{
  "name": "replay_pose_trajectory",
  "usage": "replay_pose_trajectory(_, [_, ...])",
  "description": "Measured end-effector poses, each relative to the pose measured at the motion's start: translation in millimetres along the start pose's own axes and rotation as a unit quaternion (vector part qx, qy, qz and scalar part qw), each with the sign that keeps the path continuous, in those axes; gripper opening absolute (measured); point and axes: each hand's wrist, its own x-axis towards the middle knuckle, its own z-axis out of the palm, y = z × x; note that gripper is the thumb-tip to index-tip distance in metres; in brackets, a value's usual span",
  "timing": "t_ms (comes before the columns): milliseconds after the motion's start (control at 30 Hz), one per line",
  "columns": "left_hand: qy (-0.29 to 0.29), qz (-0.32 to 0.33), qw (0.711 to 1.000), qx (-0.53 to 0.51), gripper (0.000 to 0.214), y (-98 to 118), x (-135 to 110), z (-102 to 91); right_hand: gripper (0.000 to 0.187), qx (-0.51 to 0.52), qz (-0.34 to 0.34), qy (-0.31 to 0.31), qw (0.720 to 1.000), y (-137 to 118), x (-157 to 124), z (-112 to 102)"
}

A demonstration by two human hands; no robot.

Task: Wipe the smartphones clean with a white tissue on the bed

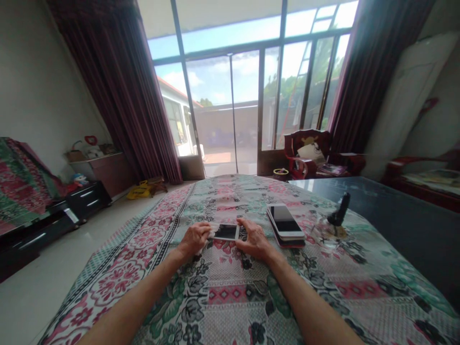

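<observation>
A small smartphone (226,232) with a dark screen and white border lies sideways before me on the patterned cloth. At its right end my right hand (254,241) grips the edge between thumb and fingers. My left hand (196,238) is closed at the phone's left end, fingers pinched on a thin whitish piece (213,229) that looks like tissue or cloth. That piece partly covers the phone's left end. To the right of my right hand is a stack of phones, a white one (285,221) on top and a darker one (292,243) beneath.
A flowered tablecloth (237,316) spreads over the table. Right of the stack, a clear glass dish (323,235) has a black object (339,209) standing in it. A dark tabletop (366,201) adjoins on the right. A wooden chair (305,153) stands beyond, near glass doors.
</observation>
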Motion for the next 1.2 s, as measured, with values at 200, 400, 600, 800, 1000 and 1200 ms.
replay_pose_trajectory(200, [0.01,-0.025,1.0,-0.006,0.026,-10,22,12.1,0.062,-0.008,-0.005,0.008,1.0,1,-1,1])
replay_pose_trajectory(400, [-0.006,-0.014,1.0,0.015,0.025,-4,18,9.9,0.059,-0.009,-0.011,0.001,1.0,0,-2,-1])
replay_pose_trajectory(600, [-0.103,0.018,0.994,0.038,0.027,24,12,-10.5,0.059,-0.007,-0.007,0.006,1.0,-1,-2,-1])
replay_pose_trajectory(800, [-0.117,0.01,0.993,0.014,0.027,25,15,-10.0,0.057,-0.014,-0.009,0.009,1.0,1,-1,1])
replay_pose_trajectory(1000, [-0.039,0.009,0.999,-0.006,0.028,13,28,11.7,0.057,-0.012,-0.009,0.009,1.0,2,0,2])
replay_pose_trajectory(1200, [-0.019,-0.004,1.0,0.003,0.026,8,34,22.1,0.058,-0.001,-0.014,0.003,1.0,1,-1,-1])
